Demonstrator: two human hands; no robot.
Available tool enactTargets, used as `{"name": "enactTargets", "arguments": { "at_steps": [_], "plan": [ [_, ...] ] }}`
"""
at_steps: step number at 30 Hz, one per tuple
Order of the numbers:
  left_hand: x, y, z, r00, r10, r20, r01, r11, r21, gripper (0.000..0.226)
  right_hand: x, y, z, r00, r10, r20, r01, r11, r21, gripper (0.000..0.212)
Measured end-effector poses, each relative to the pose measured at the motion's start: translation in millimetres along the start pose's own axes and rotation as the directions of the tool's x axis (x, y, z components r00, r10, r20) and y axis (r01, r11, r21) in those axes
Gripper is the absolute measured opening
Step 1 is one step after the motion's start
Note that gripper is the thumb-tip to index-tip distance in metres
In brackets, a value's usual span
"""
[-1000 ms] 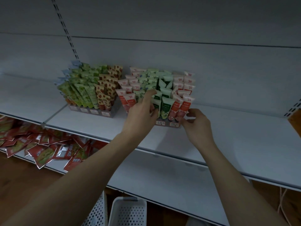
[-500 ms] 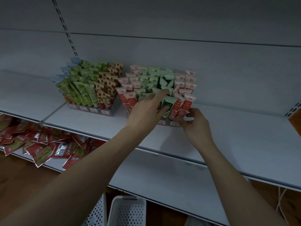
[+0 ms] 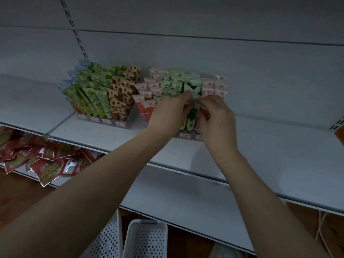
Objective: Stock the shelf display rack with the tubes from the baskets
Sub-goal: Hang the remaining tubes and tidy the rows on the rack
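Observation:
Two tiered display racks stand on the white shelf (image 3: pixel 270 155). The left rack (image 3: pixel 104 121) holds blue, green and strawberry-print tubes. The right rack (image 3: pixel 188 135) holds pink, pale green and dark green tubes. Both hands meet at the front of the right rack. My left hand (image 3: pixel 169 110) and my right hand (image 3: pixel 216 116) pinch the top of a green tube (image 3: pixel 191 118) in the front row, fingertips almost touching. The hands hide much of the front row.
Red snack packets (image 3: pixel 42 161) lie piled on the lower shelf at left. Two white perforated baskets (image 3: pixel 147 241) sit below, near the bottom edge; their contents are not visible. A slotted upright (image 3: pixel 74 28) runs up the back panel.
My right hand rose from the rack's front right corner to the green tube's top. My left hand shifted right and closed its fingers there, meeting the right hand.

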State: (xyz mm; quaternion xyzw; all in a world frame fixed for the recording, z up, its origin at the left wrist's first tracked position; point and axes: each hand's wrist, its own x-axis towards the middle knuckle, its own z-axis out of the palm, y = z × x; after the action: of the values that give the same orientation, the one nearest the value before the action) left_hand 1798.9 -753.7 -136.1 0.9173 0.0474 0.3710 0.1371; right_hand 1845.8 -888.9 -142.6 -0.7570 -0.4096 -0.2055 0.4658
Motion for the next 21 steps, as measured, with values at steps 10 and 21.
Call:
{"name": "enactTargets", "arguments": {
  "at_steps": [10,21],
  "plan": [
    [-9,3,-4,0.998,-0.001,0.059,0.000,1.000,0.018,0.034,6,3,-20,0.965,0.161,-0.206,-0.147,0.986,0.082,0.020],
    [-49,3,-13,0.995,-0.096,0.012,0.096,0.994,-0.041,0.046,-16,43,-23,0.540,0.779,0.317,-0.841,0.504,0.195,0.043]
  ]
}}
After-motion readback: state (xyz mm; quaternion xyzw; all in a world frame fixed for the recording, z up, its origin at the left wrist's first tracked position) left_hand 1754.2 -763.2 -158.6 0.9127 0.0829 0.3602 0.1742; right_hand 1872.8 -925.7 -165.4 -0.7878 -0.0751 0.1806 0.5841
